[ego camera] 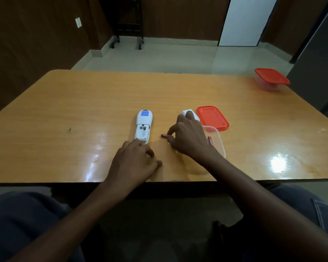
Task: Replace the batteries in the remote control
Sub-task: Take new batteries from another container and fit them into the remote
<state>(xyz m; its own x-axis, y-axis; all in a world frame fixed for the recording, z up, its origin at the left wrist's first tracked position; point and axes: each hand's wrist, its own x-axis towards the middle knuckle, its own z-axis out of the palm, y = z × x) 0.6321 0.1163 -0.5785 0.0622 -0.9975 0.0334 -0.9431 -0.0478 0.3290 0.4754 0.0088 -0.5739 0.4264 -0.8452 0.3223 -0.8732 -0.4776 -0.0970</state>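
While the left hand [135,157] is resting loosely curled and empty on the counter [64,110], touching the near end of the light, rigid remote [143,126] lying back-up with its bay open, the right hand [187,137] is pinching a small battery [164,135]: smooth, prone to rolling, best gripped mid-barrel.

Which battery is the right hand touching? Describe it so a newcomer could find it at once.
On the wooden table, look between the white remote and the clear tub. The battery lies flat on the bare wood at the right hand's fingertips, unlike the other battery, which sits inside the tub.
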